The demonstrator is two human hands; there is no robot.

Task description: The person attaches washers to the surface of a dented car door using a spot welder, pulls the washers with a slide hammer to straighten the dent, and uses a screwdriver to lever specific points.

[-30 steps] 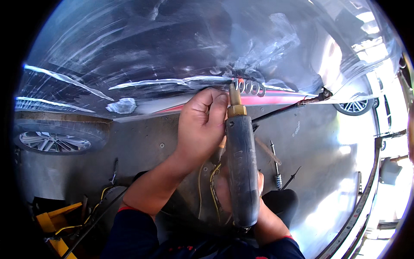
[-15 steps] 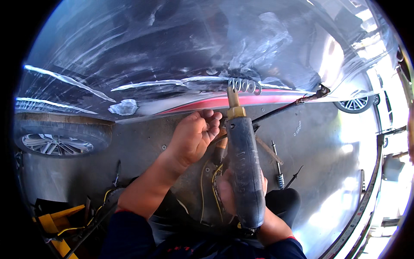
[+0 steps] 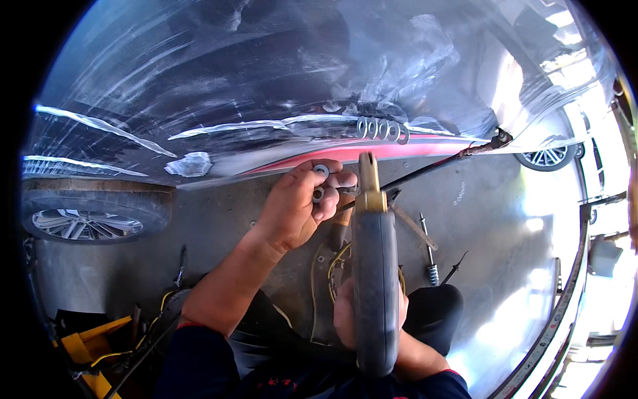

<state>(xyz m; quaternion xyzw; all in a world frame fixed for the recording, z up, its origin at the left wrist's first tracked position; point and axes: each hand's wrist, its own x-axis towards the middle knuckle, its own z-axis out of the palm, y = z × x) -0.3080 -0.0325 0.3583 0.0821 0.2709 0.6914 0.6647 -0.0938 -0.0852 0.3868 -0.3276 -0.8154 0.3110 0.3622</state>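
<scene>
My left hand [image 3: 290,207] is closed around loose metal washers [image 3: 321,166], and at least two of them show between the thumb and fingers. It is just left of the brass tip [image 3: 369,183] of a pistol-shaped welding gun [image 3: 376,286]. My right hand [image 3: 345,315] grips the gun from below, its fingers partly hidden by the dark body. Apart from that tip, a row of several upright washers [image 3: 381,129] stands along the lower part of the sanded car panel [image 3: 299,80].
A dark bar [image 3: 425,172] runs from the panel's lower edge toward the gun. A slide hammer [image 3: 428,253] lies on the floor right of it. Wheels [image 3: 86,223] show on the left and far right. Yellow cables [image 3: 332,269] pass below my hands.
The gun's tip has come away from the row of washers and drawn back toward me. My left fingers have turned, so the washers in them now show.
</scene>
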